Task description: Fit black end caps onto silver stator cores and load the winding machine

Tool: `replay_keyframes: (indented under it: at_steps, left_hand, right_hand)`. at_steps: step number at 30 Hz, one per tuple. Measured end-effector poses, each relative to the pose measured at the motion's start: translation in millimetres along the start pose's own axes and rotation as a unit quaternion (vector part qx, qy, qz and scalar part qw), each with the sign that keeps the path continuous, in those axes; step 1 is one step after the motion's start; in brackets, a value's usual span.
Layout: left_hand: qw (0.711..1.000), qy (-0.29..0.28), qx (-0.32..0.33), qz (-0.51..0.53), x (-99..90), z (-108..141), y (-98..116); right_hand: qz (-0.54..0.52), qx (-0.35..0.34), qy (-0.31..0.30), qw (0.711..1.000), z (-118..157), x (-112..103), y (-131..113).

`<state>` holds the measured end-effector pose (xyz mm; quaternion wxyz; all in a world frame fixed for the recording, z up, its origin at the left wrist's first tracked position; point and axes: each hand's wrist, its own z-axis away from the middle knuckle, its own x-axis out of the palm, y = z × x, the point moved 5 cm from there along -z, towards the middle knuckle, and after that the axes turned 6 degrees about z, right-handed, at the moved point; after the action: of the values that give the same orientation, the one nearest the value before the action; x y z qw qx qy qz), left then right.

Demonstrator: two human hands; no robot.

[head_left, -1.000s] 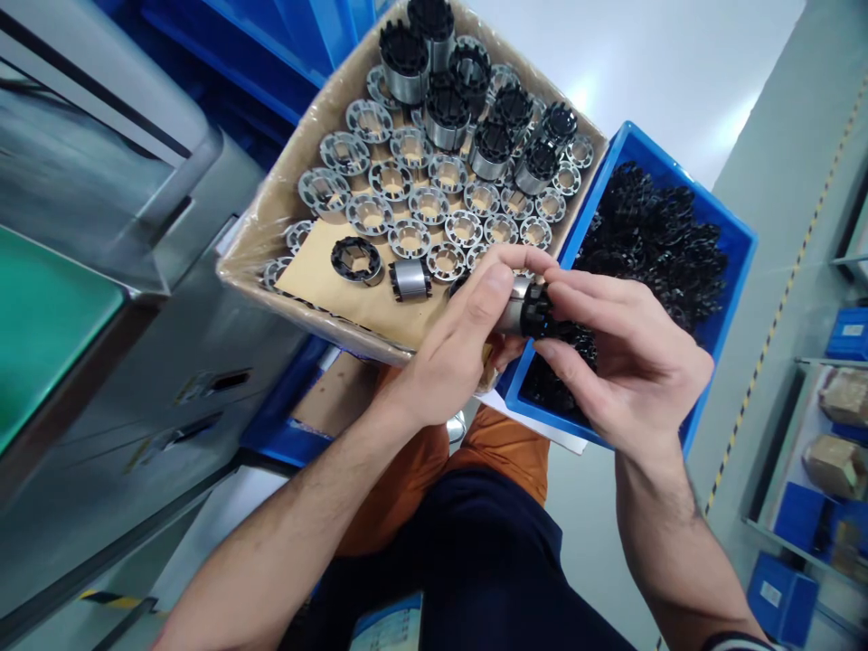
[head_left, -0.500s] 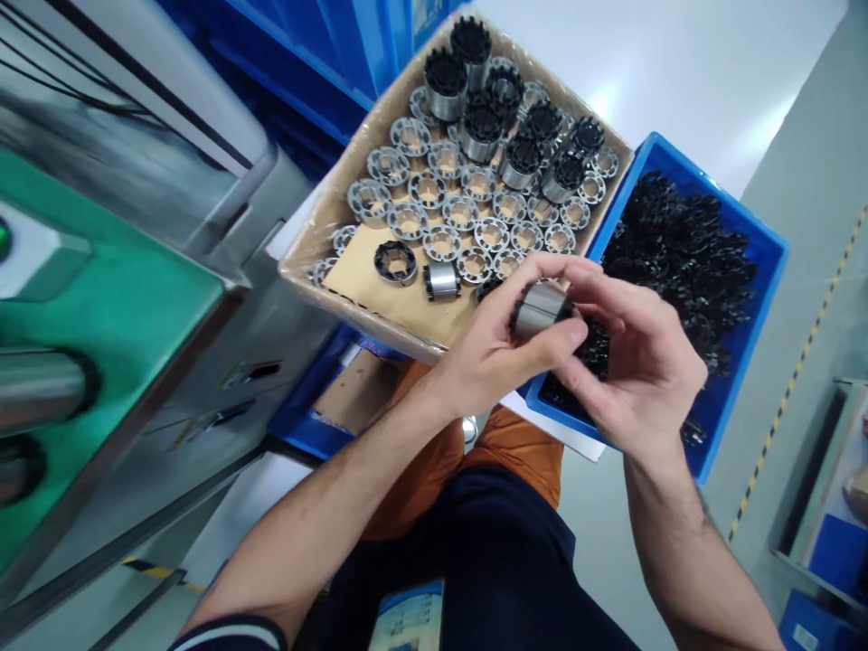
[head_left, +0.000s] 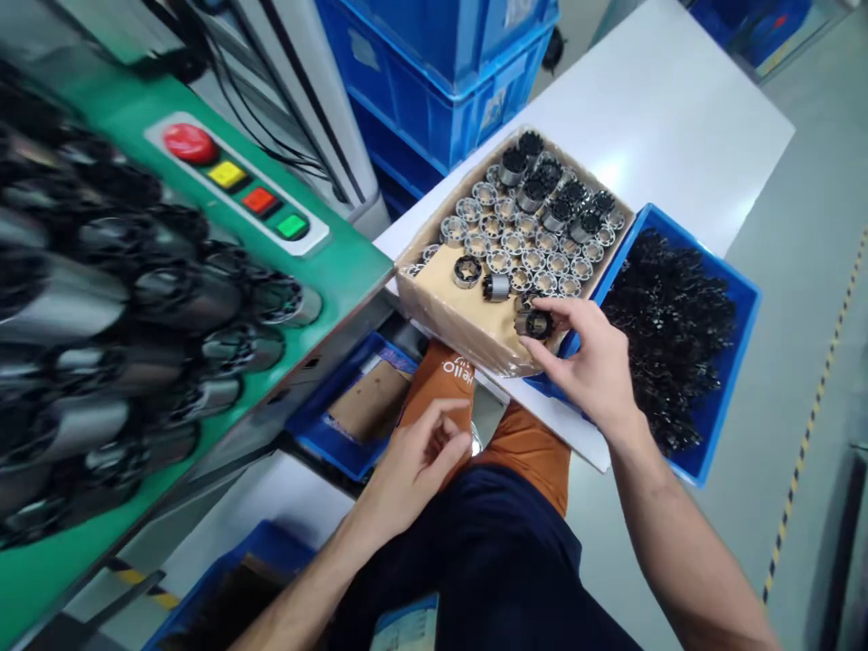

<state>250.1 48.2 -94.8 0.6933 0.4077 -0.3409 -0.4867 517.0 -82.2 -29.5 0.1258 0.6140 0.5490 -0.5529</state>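
Observation:
My right hand (head_left: pixel 593 362) grips a metal ring with a black toothed end (head_left: pixel 533 324) between thumb and fingers, over the near right corner of the cardboard box (head_left: pixel 467 334). Two similar parts, a ring seen end-on (head_left: pixel 467 270) and one on its side (head_left: pixel 496 287), rest on the cardboard sheet to the left. Rows of bare metal rings (head_left: pixel 514 242) fill the box, with several black-capped ones at the back. Above my lap, my left hand (head_left: pixel 417 461) holds nothing, its fingers loosely curled and apart.
A blue bin of black plastic pieces (head_left: pixel 678 334) adjoins the box on the right. At left, a green bench (head_left: pixel 353 271) bears many metal cylinders and a button panel (head_left: pixel 318 237). Stacked blue crates (head_left: pixel 434 99) stand behind.
My left hand has let go of the ring and moved down and left to my lap. My right hand has carried the ring left to the box. The view has swung left.

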Motion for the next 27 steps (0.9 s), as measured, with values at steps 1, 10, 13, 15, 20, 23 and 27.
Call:
replay_keyframes:
  at_steps: [1,10,13,15,20,23,27]
  left_hand:
    - [1.0,0.002,-0.018,-0.006,1.2,10.6,-11.1]
    - [0.997,0.047,0.005,-0.061,17.1,91.6,-40.6]
    - [0.99,0.102,0.065,-0.077,10.8,113.0,-33.5]
    - [0.981,0.145,0.1,-0.087,3.9,131.0,-28.5]
    - [0.947,0.279,0.128,-0.094,-16.7,192.3,-25.2]
    - [0.914,0.367,0.144,-0.097,-31.9,236.5,-26.8]
    - [0.854,0.487,0.157,-0.091,-56.3,294.9,-33.9]
  right_hand:
    - [-0.007,0.001,0.008,1.0,1.9,8.2,2.6]
    - [0.012,0.008,0.083,0.996,29.6,29.9,17.5]
    - [0.016,0.0,0.075,0.997,31.5,33.1,17.5]
    - [0.014,-0.002,0.07,0.997,30.4,34.7,18.0]
    - [-0.003,0.005,0.081,0.997,23.7,29.0,21.3]
    - [-0.015,0.003,0.078,0.997,15.0,26.6,20.0]
    - [-0.055,-0.011,0.106,0.993,4.8,23.7,4.2]
